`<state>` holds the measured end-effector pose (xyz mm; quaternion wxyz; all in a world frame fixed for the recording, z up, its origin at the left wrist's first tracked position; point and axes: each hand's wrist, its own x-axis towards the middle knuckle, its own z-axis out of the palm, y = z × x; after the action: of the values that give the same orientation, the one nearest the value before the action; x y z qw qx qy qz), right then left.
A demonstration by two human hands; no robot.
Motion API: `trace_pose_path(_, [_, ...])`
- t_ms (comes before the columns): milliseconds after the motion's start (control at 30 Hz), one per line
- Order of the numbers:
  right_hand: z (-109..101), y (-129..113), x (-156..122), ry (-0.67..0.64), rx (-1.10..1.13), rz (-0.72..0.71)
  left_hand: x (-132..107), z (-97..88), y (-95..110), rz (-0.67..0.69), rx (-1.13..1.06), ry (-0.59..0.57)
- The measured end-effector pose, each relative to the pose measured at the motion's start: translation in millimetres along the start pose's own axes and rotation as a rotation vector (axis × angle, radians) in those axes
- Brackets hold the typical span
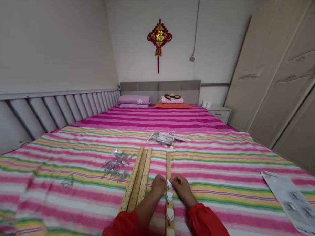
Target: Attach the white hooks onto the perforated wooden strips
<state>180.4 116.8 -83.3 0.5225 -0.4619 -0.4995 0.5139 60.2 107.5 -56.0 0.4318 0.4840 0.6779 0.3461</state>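
1. Left hand (pixel 159 184) and right hand (pixel 181 188) pinched a white hook (pixel 169 183) from either side.
2. It sat on a strip (pixel 168 165), beyond three more hooks (pixel 169 197).
3. Three other strips (pixel 138 181) lay to the left.

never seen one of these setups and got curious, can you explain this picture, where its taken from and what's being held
There is no machine here: the left hand and right hand are a person's own, bare, with red sleeves. The single picture comes from a camera worn on the head, looking forward and down.

The surface is a bed with a striped cover. On it lie three wooden strips side by side, a scattered pile of small items to their left, and plastic packaging at far right.

Both hands' fingers meet at a white piece on a separate wooden strip; how firmly each grips is too small to tell.
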Motion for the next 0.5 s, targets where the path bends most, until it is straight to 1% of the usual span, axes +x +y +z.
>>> trace_pose_path(67, [-1.0, -3.2, -2.9, -0.011, 0.012, 0.009, -0.8, -10.7, 5.8, 0.015, 0.022, -0.023])
trace_pose_path(100, [-1.7, -4.4, -4.2, -0.015, 0.020, 0.014, 0.6, -19.9, 9.1, 0.031, 0.036, -0.033])
trace_pose_path(167, [-3.5, -5.5, -6.3, -0.011, 0.047, 0.034, 7.5, -46.8, 15.8, 0.081, 0.065, -0.035])
trace_pose_path(233, [-5.6, -4.4, -7.6, 0.012, 0.089, 0.065, 19.3, -84.2, 21.4, 0.138, 0.093, 0.011])
trace_pose_path(300, [-7.3, -1.9, -8.0, 0.034, 0.129, 0.094, 33.7, -127.7, 23.9, 0.172, 0.130, 0.118])
trace_pose_path(400, [-8.3, 2.2, -7.9, 0.042, 0.151, 0.101, 55.3, -190.4, 18.4, 0.146, 0.222, 0.346])
trace_pose_path(467, [-8.0, 3.6, -7.8, 0.042, 0.150, 0.095, 68.2, -222.6, 9.5, 0.089, 0.299, 0.482])
trace_pose_path(500, [-7.6, 3.9, -7.8, 0.043, 0.146, 0.093, 74.3, -234.7, 4.4, 0.057, 0.343, 0.531])
